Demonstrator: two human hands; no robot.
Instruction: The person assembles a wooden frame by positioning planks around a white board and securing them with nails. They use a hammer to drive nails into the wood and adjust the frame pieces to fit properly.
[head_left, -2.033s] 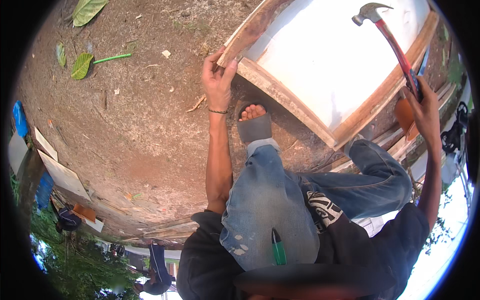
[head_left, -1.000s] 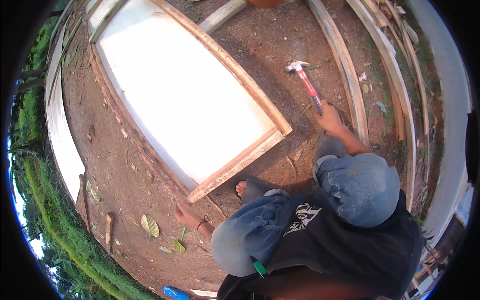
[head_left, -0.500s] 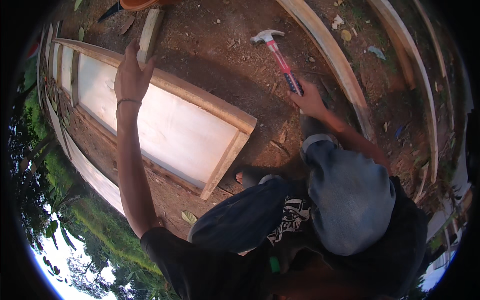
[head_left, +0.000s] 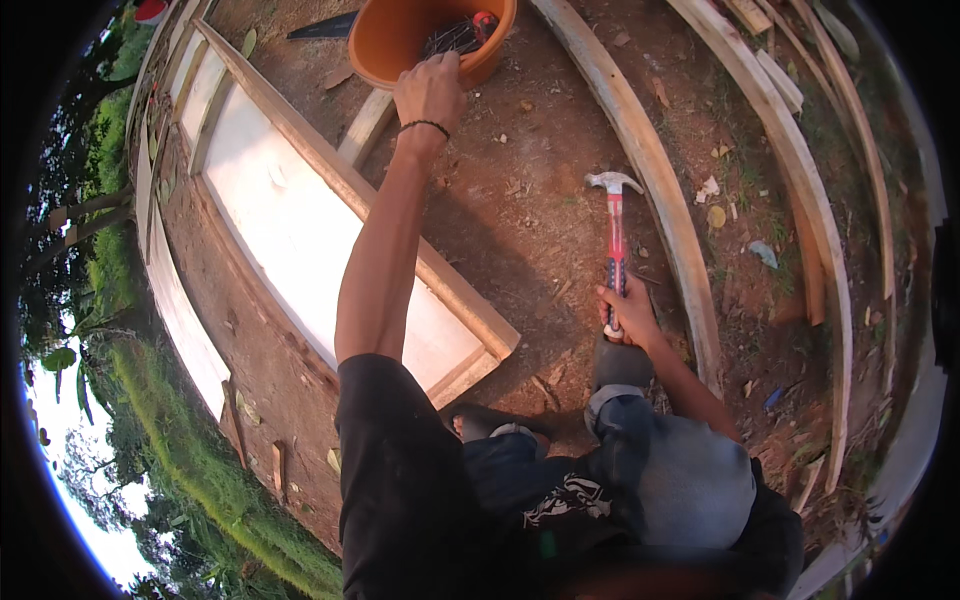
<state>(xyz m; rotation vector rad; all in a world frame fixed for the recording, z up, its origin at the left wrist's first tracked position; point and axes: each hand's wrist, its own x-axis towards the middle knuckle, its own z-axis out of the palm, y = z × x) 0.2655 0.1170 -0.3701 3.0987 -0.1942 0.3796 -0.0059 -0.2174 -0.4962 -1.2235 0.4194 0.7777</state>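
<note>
My left hand [head_left: 430,98] is stretched far forward, its fingers curled over the near rim of an orange bucket [head_left: 375,45]. Inside the bucket lie several nails [head_left: 455,37] and a red and black object [head_left: 485,26] that I cannot name. Low on the right, my right hand [head_left: 633,312] is wrapped around the handle of a claw hammer [head_left: 615,235], whose metal head points away from me. Left of the bucket, a wooden frame with a pale panel [head_left: 290,210] lies on the ground, crossed by my left forearm.
Long timber boards [head_left: 650,150] run along the right side, with another board [head_left: 800,180] farther out. A short wood piece [head_left: 366,128] sits between frame and bucket. A dark blade [head_left: 322,26] lies left of the bucket. Grass [head_left: 190,450] borders the dirt on the left.
My left hand has gone from open above the frame to the bucket's rim, forward and right. The view has shifted, bringing more of the bucket into sight. The hammer stays in my right hand, now more upright.
</note>
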